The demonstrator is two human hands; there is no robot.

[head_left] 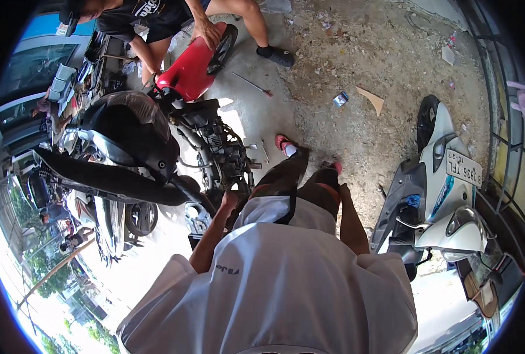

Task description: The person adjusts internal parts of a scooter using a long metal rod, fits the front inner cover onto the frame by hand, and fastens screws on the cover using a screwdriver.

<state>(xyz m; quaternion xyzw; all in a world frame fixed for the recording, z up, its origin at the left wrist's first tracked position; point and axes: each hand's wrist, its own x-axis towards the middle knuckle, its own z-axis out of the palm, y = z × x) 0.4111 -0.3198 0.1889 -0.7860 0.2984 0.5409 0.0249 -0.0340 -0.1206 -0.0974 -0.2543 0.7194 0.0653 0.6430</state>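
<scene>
My left hand (230,198) is beside the lower engine area of the partly uncovered motorcycle (218,138), next to my left leg; I cannot make out its fingers or what they touch. My right hand (344,192) hangs against my right thigh in shadow, its fingers unclear. The motorcycle's black seat and bodywork (129,130) fill the left side. At its far end a co-worker (127,23) in a dark shirt has hands on a red body panel (186,74) beside a wheel.
A white scooter (451,153) stands close on my right, beside a metal grille. A long tool (250,82), a tan scrap (369,99) and a small packet (340,99) lie on the dirty ground. More motorbikes (109,218) and people (59,215) are at the left.
</scene>
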